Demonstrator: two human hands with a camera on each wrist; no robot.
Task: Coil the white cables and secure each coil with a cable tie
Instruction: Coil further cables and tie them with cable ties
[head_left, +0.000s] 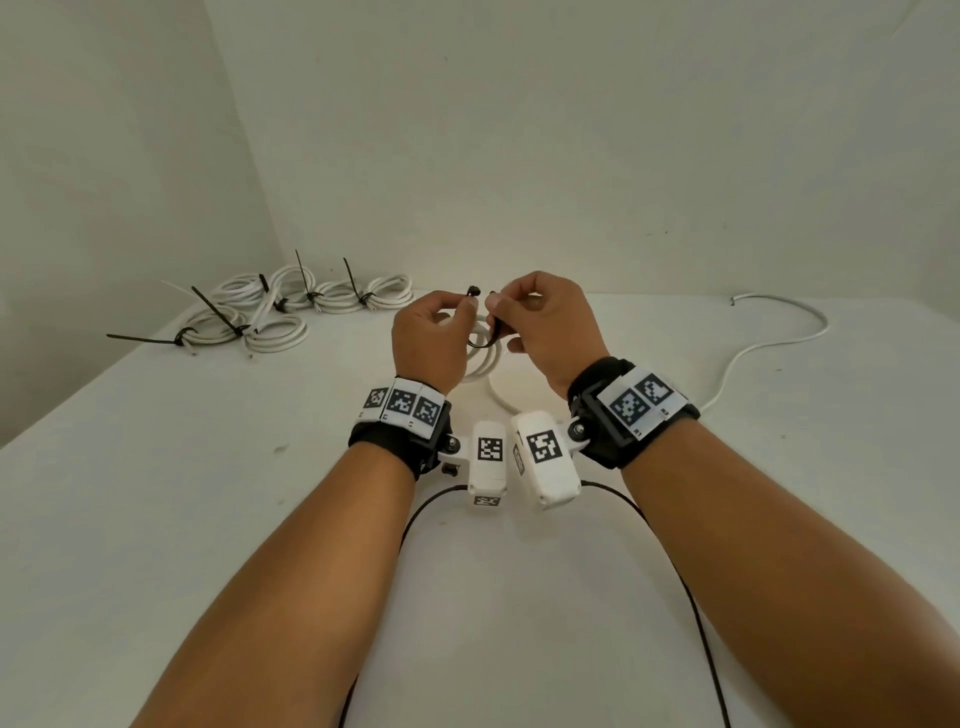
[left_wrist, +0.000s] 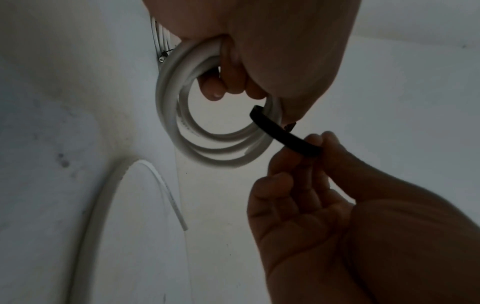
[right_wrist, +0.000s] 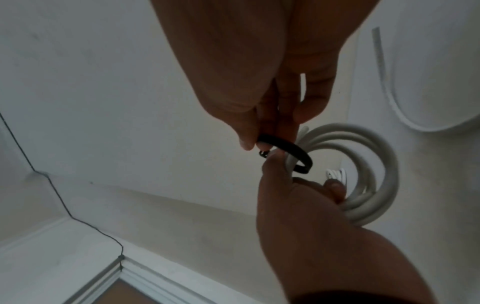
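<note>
A white cable coil (head_left: 485, 364) hangs between my hands above the table (head_left: 208, 467). My left hand (head_left: 460, 306) has its fingers curled through the coil (left_wrist: 168, 98) and pinches the head of a black cable tie (head_left: 493, 327) at thumb and forefinger. The tie (left_wrist: 283, 133) loops around the coil's strands. My right hand (head_left: 501, 306) pinches the tie's other end close to the head. In the right wrist view the right hand (right_wrist: 259, 142) holds the tie (right_wrist: 291, 146) just above the left hand (right_wrist: 275, 162) and the coil (right_wrist: 363, 144).
Several tied coils (head_left: 291, 306) with black tie tails sticking up lie at the back left by the wall. A loose white cable (head_left: 769, 343) snakes across the table's right side toward my hands. The table's left edge runs diagonally.
</note>
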